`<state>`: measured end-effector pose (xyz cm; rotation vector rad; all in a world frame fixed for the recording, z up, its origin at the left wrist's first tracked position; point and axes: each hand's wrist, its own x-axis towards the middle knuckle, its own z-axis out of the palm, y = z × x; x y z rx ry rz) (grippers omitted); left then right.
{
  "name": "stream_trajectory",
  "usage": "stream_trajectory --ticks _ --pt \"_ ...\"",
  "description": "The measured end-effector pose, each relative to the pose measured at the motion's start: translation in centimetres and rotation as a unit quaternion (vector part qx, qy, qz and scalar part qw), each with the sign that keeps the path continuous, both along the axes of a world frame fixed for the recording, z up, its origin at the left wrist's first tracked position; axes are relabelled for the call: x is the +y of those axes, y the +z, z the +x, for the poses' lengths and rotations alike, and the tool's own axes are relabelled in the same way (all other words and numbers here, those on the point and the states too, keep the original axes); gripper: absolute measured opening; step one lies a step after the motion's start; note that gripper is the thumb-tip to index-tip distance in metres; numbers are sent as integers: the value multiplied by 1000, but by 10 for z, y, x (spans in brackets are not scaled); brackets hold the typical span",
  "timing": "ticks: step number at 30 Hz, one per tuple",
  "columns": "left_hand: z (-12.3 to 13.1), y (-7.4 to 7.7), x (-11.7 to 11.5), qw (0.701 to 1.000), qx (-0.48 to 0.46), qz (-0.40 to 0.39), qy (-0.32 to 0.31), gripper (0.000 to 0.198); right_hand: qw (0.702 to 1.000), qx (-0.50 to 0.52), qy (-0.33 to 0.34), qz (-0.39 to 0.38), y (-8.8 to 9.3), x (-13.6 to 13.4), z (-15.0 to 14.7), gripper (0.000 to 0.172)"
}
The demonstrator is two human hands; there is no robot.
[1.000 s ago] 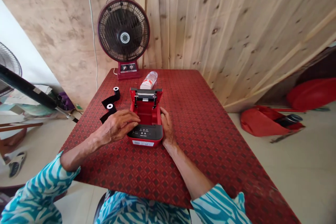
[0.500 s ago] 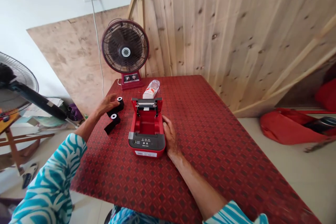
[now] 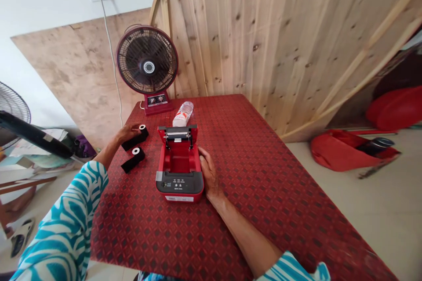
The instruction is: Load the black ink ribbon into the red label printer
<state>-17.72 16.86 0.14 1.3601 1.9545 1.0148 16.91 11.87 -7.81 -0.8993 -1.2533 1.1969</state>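
A small red and black receipt or label printer point(image 3: 180, 184) stands on the table with its lid raised; the red compartment inside is bare. My right hand point(image 3: 209, 173) rests along the printer's right side, fingers curved around the edge and holding it. To the left, my left hand point(image 3: 129, 132) has its fingers closed at the side of a black roll point(image 3: 143, 133) with a white core, its loose end trailing left below the hand. The thumb is hard to make out. Closer to me stands a second black roll point(image 3: 138, 154), its strip partly unrolled.
A clear plastic bottle point(image 3: 183, 114) lies behind the printer. At the back left of the red patterned table point(image 3: 250, 193) stands a dark red fan point(image 3: 148, 68). Another fan point(image 3: 33, 134) is off to the left; a red bag point(image 3: 332, 151) sits on the floor at right.
The whole view has shifted, so the table's things appear slightly further left and lower. My left hand stays at the far roll, and my right hand stays on the printer.
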Motion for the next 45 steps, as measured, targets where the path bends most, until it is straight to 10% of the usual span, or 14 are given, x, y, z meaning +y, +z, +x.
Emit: stream_trajectory --ticks 14,22,27,32,45 --pt "15 20 -21 997 -13 25 -68 38 1000 6 5 6 4 0 -1 42" --pt "50 74 -64 993 -75 60 -75 51 1000 13 -1 17 3 2 -4 41" --pt "94 95 -103 976 -42 23 -212 40 1000 9 10 17 2 2 -4 40" --pt "144 84 -99 928 148 4 -341 34 1000 17 7 18 2 2 -5 38" --pt "193 66 -60 769 472 -96 -419 17 999 35 7 34 1 4 -9 37"
